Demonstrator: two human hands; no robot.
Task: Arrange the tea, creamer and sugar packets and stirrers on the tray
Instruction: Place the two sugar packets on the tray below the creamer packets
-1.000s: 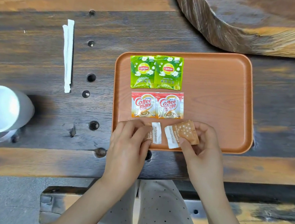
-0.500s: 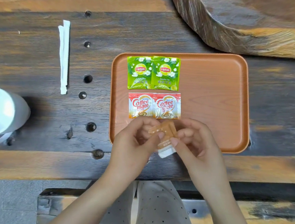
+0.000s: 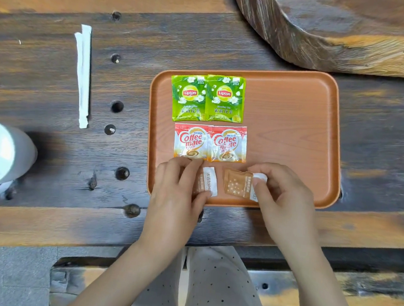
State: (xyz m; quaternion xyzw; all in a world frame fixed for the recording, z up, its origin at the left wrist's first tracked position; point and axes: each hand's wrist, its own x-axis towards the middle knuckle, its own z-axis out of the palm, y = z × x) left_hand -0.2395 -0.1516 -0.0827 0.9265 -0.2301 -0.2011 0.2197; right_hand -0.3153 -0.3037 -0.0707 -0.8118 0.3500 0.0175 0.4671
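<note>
left hand (image 3: 178,189) and right hand (image 3: 282,195) each pinch one brown sugar packet (image 3: 238,185) flat on the near edge of the orange tray (image 3: 293,140), apparently to start a third row below the tea packets (image 3: 207,97) and creamer packets (image 3: 210,142), while the wrapped stirrers (image 3: 83,76) lie off the tray on the table.

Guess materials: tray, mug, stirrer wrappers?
Tray: orange, matte, faint printed wood grain; likely plastic or laminate. Mug: glossy white, looks ceramic. Stirrer wrappers: thin, matte white, creased; probably paper.

Glossy foil tea packets (image 3: 207,98), wood-grain tray (image 3: 294,136)
</note>
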